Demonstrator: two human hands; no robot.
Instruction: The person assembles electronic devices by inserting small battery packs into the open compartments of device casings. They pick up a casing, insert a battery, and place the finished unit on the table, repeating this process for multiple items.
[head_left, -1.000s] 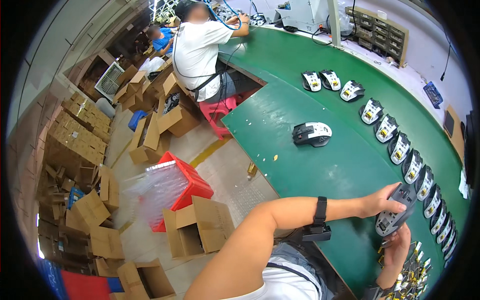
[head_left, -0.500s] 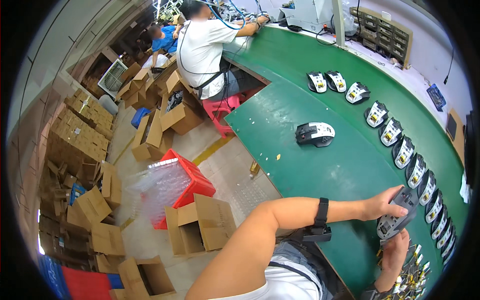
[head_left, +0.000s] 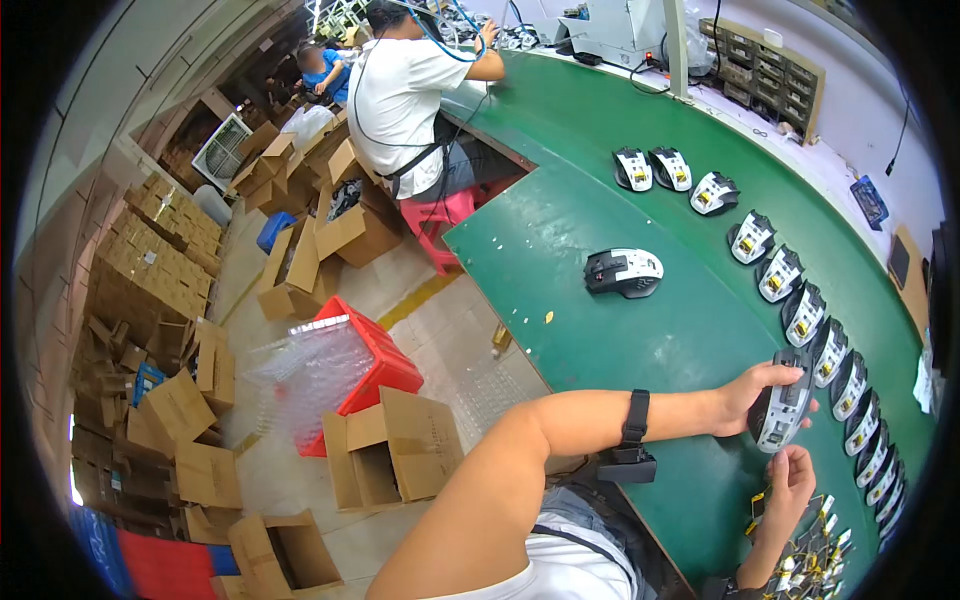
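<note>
A computer mouse (head_left: 782, 415), grey and black, is gripped in my left hand (head_left: 742, 398) above the green table, tilted with its thumb-side edge showing. My right hand (head_left: 790, 478) is just below the lower end of that mouse, its thumb and fingertips pinched together. Whatever is between those fingertips is too small to make out. Beside my right wrist lies a pile of small silver, yellow and black wired parts (head_left: 822, 545). Several white-and-black mice (head_left: 803, 312) with a yellow part on top form a curved row beyond my hands.
A single white-and-black mouse (head_left: 624, 272) lies mid-table on the green surface (head_left: 650, 345). Left of the table are an open carton (head_left: 425, 440) and a red crate (head_left: 390, 370) with bubble wrap. A co-worker in a white shirt (head_left: 395, 110) sits at the far bench.
My left hand has turned the mouse from its flat underside toward its edge and shifted slightly left. My right hand has come out from beneath it, fingertips pinched. The co-worker's arm has drawn back.
</note>
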